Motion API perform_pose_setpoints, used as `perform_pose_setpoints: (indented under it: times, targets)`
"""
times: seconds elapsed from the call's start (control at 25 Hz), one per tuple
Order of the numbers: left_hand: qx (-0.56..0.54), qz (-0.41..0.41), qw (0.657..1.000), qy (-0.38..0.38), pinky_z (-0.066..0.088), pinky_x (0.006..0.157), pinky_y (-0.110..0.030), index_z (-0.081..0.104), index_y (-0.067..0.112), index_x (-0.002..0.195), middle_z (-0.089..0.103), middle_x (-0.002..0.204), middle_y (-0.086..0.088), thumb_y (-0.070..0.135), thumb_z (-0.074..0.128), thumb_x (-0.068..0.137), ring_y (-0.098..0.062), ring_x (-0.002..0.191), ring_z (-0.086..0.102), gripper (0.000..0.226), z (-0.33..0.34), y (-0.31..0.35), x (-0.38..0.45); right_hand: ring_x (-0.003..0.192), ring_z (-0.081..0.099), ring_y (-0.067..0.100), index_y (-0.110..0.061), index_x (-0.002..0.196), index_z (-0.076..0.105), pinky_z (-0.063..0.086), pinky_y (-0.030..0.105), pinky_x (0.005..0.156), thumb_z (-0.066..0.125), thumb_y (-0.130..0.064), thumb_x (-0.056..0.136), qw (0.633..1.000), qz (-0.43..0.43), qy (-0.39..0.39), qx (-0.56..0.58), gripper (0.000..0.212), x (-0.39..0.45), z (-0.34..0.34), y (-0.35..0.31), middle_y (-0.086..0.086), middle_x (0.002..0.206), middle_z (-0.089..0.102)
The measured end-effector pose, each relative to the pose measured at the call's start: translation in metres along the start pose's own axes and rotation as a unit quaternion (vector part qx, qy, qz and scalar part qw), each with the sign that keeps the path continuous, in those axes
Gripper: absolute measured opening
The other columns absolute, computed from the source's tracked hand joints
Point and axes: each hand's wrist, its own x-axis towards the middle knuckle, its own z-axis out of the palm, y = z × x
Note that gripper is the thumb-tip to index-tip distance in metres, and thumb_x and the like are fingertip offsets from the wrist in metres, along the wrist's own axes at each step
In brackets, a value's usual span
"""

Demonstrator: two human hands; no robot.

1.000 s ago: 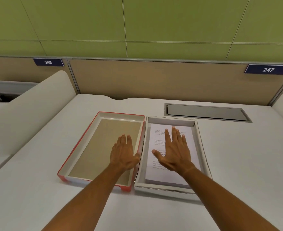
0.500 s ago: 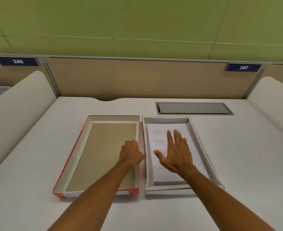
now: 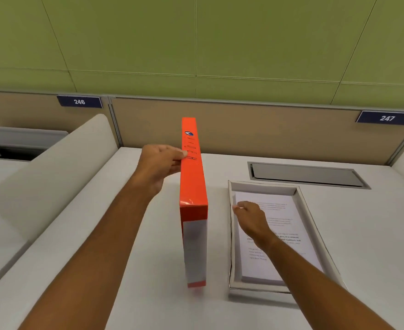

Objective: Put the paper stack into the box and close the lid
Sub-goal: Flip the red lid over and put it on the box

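Observation:
The orange lid [image 3: 193, 186] stands on edge, upright, between my two arms, its long orange side facing up. My left hand [image 3: 159, 164] grips its top edge from the left side. To the right lies the open white box [image 3: 302, 197] flat on the desk, with the printed paper stack [image 3: 284, 225] inside it. My right hand [image 3: 249, 215] rests on the left part of the paper stack near the box's left wall, fingers curled; whether it pinches the wall is unclear.
A white desk [image 3: 374, 234] carries everything. A grey cable hatch [image 3: 305, 175] sits behind the box. A rounded white divider [image 3: 53, 175] rises at the left, a tan partition [image 3: 243, 129] with labels 246 and 247 at the back.
My left hand took hold of the orange lid and tipped it from lying flat up onto its edge. My right hand slid toward the box's left wall and curled its fingers.

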Motion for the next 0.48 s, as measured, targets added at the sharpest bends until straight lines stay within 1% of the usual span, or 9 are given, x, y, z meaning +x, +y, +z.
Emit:
perform_pose_setpoints:
  times: [0.04,0.08,0.12,0.2,0.24,0.28,0.36,0.4,0.48]
  targets:
    - [-0.056,-0.020,0.998,-0.004,0.059,0.068,-0.025,0.068,0.000,0.085,0.073,0.074,-0.007,0.003,0.063,0.087,-0.014,0.062,0.070,0.006,-0.007,0.010,-0.005,0.107,0.064,0.043,0.004,0.100,0.063,0.054,0.045,0.093,0.049,-0.022,0.095,0.998,0.047,-0.008,0.047,0.030,0.001,0.001,-0.004,0.024,0.105,0.068]
    - [-0.114,-0.048,0.992,-0.017,0.059,0.076,-0.028,0.068,0.000,0.093,0.071,0.077,-0.009,0.005,0.060,0.089,-0.016,0.066,0.069,0.010,-0.015,0.019,-0.008,0.104,0.065,0.045,0.006,0.101,0.062,0.055,0.048,0.092,0.048,-0.018,0.095,0.991,0.096,-0.030,0.093,0.029,0.001,0.001,-0.006,0.027,0.103,0.067]
    - [-0.165,-0.075,0.983,-0.042,0.060,0.076,-0.028,0.067,-0.001,0.097,0.071,0.076,-0.009,0.009,0.057,0.092,-0.016,0.065,0.068,0.014,-0.021,0.026,-0.012,0.098,0.067,0.042,0.003,0.102,0.063,0.057,0.047,0.088,0.046,-0.018,0.096,0.979,0.135,-0.064,0.137,0.027,-0.001,0.000,-0.006,0.026,0.099,0.069]
    - [-0.176,-0.112,0.974,-0.091,0.059,0.054,-0.024,0.068,0.002,0.088,0.070,0.061,-0.007,0.016,0.051,0.097,-0.014,0.050,0.068,0.024,-0.034,0.034,-0.018,0.083,0.068,0.031,-0.008,0.102,0.066,0.058,0.042,0.075,0.044,-0.026,0.099,0.947,0.178,-0.134,0.233,0.030,-0.004,-0.002,-0.003,0.015,0.086,0.069]
    - [-0.164,-0.125,0.973,-0.104,0.057,0.046,-0.023,0.069,0.004,0.083,0.069,0.057,-0.007,0.019,0.049,0.098,-0.014,0.045,0.067,0.029,-0.039,0.033,-0.019,0.082,0.067,0.027,-0.010,0.102,0.068,0.057,0.041,0.073,0.043,-0.030,0.100,0.930,0.187,-0.151,0.279,0.033,-0.004,-0.003,-0.001,0.011,0.085,0.069]
    - [-0.153,-0.133,0.973,-0.106,0.056,0.042,-0.023,0.071,0.005,0.078,0.070,0.056,-0.007,0.021,0.048,0.098,-0.014,0.044,0.067,0.035,-0.042,0.029,-0.020,0.085,0.066,0.027,-0.011,0.104,0.069,0.057,0.043,0.076,0.043,-0.033,0.100,0.917,0.189,-0.154,0.315,0.034,-0.002,-0.003,0.002,0.010,0.087,0.069]
    - [-0.130,-0.138,0.978,-0.087,0.054,0.039,-0.022,0.077,0.006,0.069,0.071,0.055,-0.006,0.019,0.047,0.098,-0.014,0.044,0.068,0.043,-0.047,0.016,-0.018,0.098,0.065,0.032,-0.011,0.113,0.069,0.054,0.051,0.093,0.046,-0.032,0.100,0.899,0.185,-0.136,0.372,0.034,-0.001,-0.010,0.007,0.013,0.102,0.069]
    - [-0.136,-0.149,0.976,-0.078,0.054,0.040,-0.023,0.078,0.006,0.074,0.072,0.057,-0.006,0.017,0.048,0.097,-0.015,0.045,0.069,0.039,-0.049,0.007,-0.014,0.103,0.064,0.034,-0.010,0.119,0.067,0.050,0.053,0.099,0.049,-0.031,0.098,0.892,0.185,-0.125,0.393,0.035,0.001,-0.018,0.010,0.015,0.110,0.067]
    - [-0.160,-0.187,0.967,-0.068,0.057,0.046,-0.028,0.073,0.004,0.102,0.074,0.071,-0.009,0.010,0.051,0.094,-0.018,0.054,0.071,0.024,-0.052,-0.012,-0.008,0.107,0.062,0.036,-0.008,0.125,0.065,0.046,0.055,0.104,0.055,-0.029,0.095,0.885,0.185,-0.104,0.415,0.038,0.003,-0.039,0.019,0.018,0.119,0.064]
